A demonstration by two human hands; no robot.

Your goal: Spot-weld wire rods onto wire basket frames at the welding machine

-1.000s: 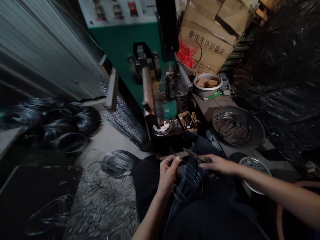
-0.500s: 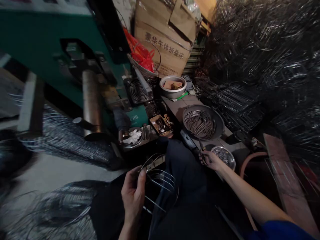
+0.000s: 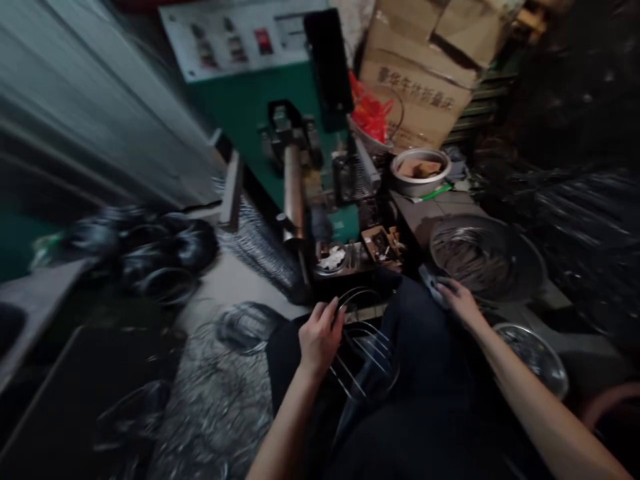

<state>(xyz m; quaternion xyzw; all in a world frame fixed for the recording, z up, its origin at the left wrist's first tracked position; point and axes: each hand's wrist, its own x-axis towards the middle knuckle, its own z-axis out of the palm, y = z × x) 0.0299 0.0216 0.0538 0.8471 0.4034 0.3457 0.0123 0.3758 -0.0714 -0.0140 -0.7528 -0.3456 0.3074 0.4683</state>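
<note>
My left hand (image 3: 320, 337) is closed on the upper rim of a wire frame (image 3: 373, 347) made of thin bent metal wires. The frame sits over my lap, against my dark trousers. Off to the right, my right hand (image 3: 459, 303) is at the bench edge, fingers curled and blurred. It is beside or touching a grey metal piece (image 3: 431, 281); what lies in its fingers is not clear. Near it stand a wide pan (image 3: 537, 267) of bent wire pieces (image 3: 473, 257) and a metal bowl (image 3: 557, 360) of small shiny parts.
A green machine (image 3: 230, 100) with a metal cylinder (image 3: 294, 187) stands ahead. Stacked wire rings (image 3: 265, 240) lean left of it. Loose wire (image 3: 215, 400) covers the floor. A small box of parts (image 3: 383, 247) and a round tin (image 3: 420, 180) sit on the bench.
My view has swung left, so the scene sits further right. My left hand keeps hold of the wire frame. My right hand has moved away from the small-parts bowl, to the grey metal piece.
</note>
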